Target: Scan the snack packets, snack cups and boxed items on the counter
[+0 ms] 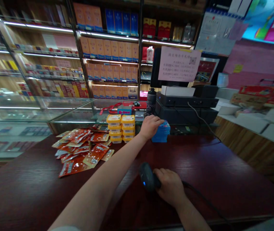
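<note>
Blue packs [161,132] stand in a short stack at the far edge of the surface [211,166], just in front of the black register unit [186,110]. The left hand [150,126] reaches out at full arm's length and rests on top of the stack, fingers curled over its upper edge; whether they are clamped on a pack or merely laid on it cannot be told. The right hand [171,187] is near the near edge of the surface, closed around the grip of a black scanner [146,177]. The scanner head points left and shows a small blue light. Its cable [206,200] trails to the right across the dark red wood.

Left of the blue packs, touching the far edge, stand yellow tubs [120,128] in two columns, stacked several high, with white labels facing the camera. Further left, red sachets [80,149] lie in a loose, overlapping heap, spread toward the left edge.

Behind the surface runs a glass case [38,110]. A dark bottle [151,101] stands beside the register unit. Above the register a screen carries a pink paper notice [178,64]; its print is too small to read. Shelves [110,48] of boxed goods line the back wall.
</note>
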Motion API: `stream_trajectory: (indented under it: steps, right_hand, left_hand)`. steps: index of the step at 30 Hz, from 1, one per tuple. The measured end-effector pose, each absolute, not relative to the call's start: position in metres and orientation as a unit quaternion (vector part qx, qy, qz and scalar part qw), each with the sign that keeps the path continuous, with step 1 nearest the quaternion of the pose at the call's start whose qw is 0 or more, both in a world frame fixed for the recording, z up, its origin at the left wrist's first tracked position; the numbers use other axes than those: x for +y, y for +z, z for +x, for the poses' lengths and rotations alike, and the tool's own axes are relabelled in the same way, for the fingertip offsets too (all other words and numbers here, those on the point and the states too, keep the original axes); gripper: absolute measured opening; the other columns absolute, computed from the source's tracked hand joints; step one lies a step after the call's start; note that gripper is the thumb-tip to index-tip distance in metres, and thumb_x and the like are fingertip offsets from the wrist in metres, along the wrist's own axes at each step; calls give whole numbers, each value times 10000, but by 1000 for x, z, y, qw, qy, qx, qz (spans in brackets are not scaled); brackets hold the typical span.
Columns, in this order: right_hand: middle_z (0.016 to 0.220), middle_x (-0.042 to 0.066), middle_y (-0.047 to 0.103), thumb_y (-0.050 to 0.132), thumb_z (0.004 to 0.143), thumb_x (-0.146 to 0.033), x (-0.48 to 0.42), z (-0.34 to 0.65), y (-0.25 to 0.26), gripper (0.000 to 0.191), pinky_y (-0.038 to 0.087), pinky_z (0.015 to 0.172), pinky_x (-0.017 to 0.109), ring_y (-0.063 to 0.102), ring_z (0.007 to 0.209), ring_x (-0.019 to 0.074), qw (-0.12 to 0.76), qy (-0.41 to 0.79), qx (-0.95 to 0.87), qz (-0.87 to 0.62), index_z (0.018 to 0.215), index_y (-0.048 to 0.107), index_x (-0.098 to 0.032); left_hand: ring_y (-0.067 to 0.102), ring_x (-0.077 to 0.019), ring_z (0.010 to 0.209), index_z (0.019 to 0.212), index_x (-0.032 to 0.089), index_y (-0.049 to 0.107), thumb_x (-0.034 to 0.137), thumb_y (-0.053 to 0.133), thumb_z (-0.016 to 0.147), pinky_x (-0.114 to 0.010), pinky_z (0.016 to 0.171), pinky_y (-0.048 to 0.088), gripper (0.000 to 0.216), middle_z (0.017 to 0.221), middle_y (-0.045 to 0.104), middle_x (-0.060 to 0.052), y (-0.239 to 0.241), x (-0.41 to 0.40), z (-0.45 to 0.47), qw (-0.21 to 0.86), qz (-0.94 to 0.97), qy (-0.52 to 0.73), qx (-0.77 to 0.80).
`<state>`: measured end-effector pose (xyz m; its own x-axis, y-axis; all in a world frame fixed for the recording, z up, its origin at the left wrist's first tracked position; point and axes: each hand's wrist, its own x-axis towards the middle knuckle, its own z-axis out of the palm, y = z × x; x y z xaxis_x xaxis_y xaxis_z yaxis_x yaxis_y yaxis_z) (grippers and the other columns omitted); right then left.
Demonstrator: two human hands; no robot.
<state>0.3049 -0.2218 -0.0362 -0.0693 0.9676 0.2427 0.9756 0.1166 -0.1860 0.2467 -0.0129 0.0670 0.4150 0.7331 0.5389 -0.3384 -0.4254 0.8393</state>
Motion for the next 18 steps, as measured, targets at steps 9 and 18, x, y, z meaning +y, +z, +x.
stream_trajectory:
  steps: [9,18]
  right_hand:
    - [882,36,688,516,771,-171,-224,307,-30,246,374,710,302,620,833,213,161,-2,-729,-665,977,640,-221]
    - [871,36,684,505,767,-166,-223,307,-30,245,374,704,306,622,827,219,165,3,-726,-668,967,637,-221]
  left_hand:
    - [593,-251,910,818,268,740,137,801,561,-370,929,413,295,932,684,-74,27,7,259,184,809,541,142]
    - [519,-188,722,574,214,684,-1,717,572,-353,892,410,218,685,563,-26,27,13,262,316,696,594,251]
